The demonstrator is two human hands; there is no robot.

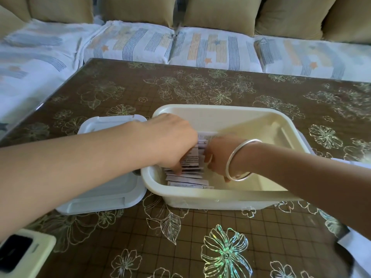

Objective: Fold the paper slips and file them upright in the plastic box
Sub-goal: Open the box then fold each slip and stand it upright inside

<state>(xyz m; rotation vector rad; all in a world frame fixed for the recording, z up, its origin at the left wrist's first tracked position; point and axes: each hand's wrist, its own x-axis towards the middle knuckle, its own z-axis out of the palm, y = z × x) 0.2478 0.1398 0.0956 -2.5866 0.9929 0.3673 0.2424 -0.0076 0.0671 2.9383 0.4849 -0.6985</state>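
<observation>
A cream plastic box (pixel 236 115) stands on the table. Several folded paper slips (pixel 190 159) with printed text stand in a row along its left side. My left hand (pixel 170 139) reaches down into the box, fingertips curled on the left ends of the slips. My right hand (pixel 218 157), a silver bangle on its wrist, is inside the box too and presses against the right ends of the slips. Its fingers are mostly hidden behind the wrist and the papers.
A grey-white lid (pixel 104 177) lies flat just left of the box. A phone in a pale case (pixel 22 255) sits at the near left corner. The brown flowered table (pixel 220 237) has a sofa (pixel 180 43) with cushions behind it.
</observation>
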